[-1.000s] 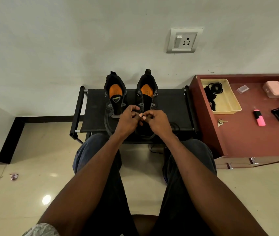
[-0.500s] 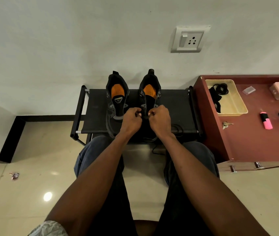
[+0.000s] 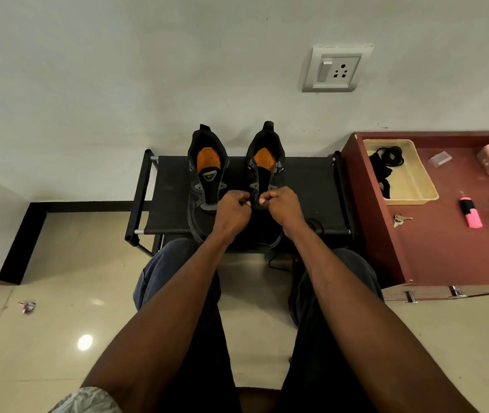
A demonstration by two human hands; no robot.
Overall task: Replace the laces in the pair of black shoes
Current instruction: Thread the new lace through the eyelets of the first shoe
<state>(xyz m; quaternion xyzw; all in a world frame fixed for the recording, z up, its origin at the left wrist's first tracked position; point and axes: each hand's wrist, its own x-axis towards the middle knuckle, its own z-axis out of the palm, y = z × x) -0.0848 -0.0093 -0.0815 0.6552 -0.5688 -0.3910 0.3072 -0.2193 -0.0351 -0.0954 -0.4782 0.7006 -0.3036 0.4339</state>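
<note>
Two black shoes (image 3: 207,174) with orange insoles, side by side on a black rack (image 3: 306,186) against the wall. Over the right-hand one, left hand (image 3: 233,213) and right hand (image 3: 283,207) – both curled tight, apparently pinching lace ends too dark to make out.

We are seeing a black rack (image 3: 171,204) carrying two black shoes (image 3: 207,171) side by side, heels reaching its back edge, toes reaching its front edge.

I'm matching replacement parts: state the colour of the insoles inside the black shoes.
Orange insoles in both shoes, clearest in the head view.
</note>
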